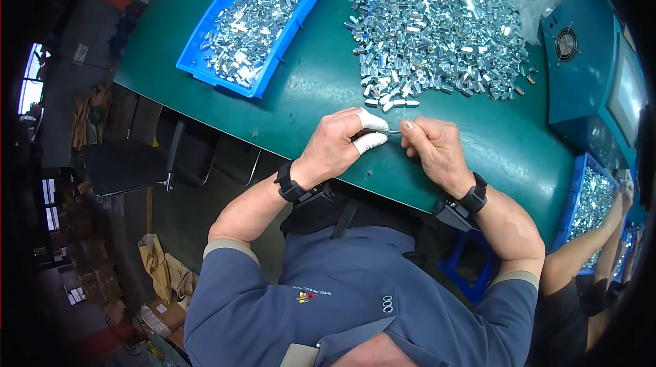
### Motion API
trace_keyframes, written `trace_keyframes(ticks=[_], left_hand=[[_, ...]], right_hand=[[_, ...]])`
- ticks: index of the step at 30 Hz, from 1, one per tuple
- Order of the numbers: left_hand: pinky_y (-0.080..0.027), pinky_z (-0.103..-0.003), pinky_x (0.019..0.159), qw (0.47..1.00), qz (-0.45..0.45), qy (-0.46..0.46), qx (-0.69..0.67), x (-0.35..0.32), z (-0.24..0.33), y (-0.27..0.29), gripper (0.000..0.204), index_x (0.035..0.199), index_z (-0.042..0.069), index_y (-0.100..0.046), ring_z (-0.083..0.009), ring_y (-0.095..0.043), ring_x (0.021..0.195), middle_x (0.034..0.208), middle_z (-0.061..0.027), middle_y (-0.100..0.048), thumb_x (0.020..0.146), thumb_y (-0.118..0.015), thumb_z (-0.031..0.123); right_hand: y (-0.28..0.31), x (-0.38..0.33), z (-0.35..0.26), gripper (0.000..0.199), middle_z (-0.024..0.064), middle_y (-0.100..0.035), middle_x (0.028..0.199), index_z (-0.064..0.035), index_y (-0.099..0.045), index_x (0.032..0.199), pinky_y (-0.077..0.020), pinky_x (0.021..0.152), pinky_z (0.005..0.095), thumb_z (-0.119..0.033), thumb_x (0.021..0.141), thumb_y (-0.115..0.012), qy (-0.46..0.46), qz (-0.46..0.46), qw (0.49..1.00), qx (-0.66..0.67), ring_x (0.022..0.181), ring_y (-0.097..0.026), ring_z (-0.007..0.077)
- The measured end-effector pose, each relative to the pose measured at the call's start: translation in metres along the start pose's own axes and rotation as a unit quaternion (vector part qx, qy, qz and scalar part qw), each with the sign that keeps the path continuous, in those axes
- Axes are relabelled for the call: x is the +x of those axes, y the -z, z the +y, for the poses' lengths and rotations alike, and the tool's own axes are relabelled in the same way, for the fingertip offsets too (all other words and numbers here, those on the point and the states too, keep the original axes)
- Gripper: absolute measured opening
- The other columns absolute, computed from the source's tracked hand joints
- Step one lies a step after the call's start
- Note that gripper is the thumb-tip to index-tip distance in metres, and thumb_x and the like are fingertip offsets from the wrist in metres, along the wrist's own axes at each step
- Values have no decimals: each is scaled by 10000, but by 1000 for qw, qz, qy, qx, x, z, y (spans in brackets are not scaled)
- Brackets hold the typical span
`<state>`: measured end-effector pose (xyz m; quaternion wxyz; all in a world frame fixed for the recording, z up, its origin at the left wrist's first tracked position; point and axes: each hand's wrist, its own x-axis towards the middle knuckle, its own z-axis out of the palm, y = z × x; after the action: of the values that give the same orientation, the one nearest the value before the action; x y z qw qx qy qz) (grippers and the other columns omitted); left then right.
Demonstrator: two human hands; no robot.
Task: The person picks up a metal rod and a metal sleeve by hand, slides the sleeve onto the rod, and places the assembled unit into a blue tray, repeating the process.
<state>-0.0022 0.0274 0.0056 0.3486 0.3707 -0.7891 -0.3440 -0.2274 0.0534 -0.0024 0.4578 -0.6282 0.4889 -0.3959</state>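
Note:
My left hand (333,145) has white covers on its thumb and forefinger, and they pinch a small metal piece (387,132). My right hand (439,154) is closed around a thin metal rod (395,132), whose tip meets the piece. Whether the rod's tip is inside the piece or just against it, I cannot tell. Both hands are above the near edge of the green table (311,104). Just beyond them lies a big heap of shiny silver metal pieces (437,32), with a few loose ones at its near edge.
At the far left, a blue tray (198,74) holds more silver pieces. A teal machine (581,59) with a fan and a screen stands on the right. Past it, another person's arm (581,257) reaches to a blue bin (568,210). A black chair (126,165) stands left of the table.

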Motion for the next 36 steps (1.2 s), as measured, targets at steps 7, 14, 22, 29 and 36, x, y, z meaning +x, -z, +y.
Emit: trace_keyframes(ticks=[7, 14, 22, 29, 36], left_hand=[[-539, -296, 767, 991, 85, 32, 102, 7, -13, 53, 134, 1017, 32, -755, -172, -702, 874, 952, -75, -754, 889, -785, 59], [-539, -366, 829, 881, 220, -80, 411, 54, -48, 135, 284, 1156, 76, -734, -276, -679, 978, 1085, -119, -719, 879, -790, 94], [-523, -408, 833, 941, 17, -24, 336, 86, -53, 50, 231, 1098, 82, -740, -330, -656, 964, 991, -108, -681, 881, -784, 146], [-533, -384, 756, 949, 37, -40, 311, 84, -54, 49, 155, 1012, 67, -729, -297, -669, 890, 961, -95, -676, 868, -785, 77], [-559, -333, 753, 983, 1, -58, 175, 44, -5, 36, 204, 1015, 60, -741, -234, -694, 898, 982, -81, -700, 831, -793, -9]], right_hand=[[7, -1, 1, 411, -11, -638, 722, -27, -678, 815, -449, 589, 233, -315, 1089, -574, -57, 39, 992, 102, 640, -578, 58], [5, 1, -1, 410, -11, -638, 716, -30, -674, 806, -450, 583, 234, -319, 1083, -584, -45, 39, 993, 102, 640, -579, 54], [3, 0, 3, 389, -5, -652, 738, -28, -680, 817, -462, 593, 234, -310, 1074, -604, -53, 41, 991, 115, 655, -593, 58], [4, 0, 8, 324, -4, -668, 787, -19, -687, 885, -472, 627, 230, -268, 1075, -605, -58, 52, 989, 126, 698, -603, 58], [6, 4, 10, 255, 9, -672, 811, -18, -689, 962, -473, 654, 224, -232, 1073, -606, -37, 87, 983, 154, 731, -594, 61]])
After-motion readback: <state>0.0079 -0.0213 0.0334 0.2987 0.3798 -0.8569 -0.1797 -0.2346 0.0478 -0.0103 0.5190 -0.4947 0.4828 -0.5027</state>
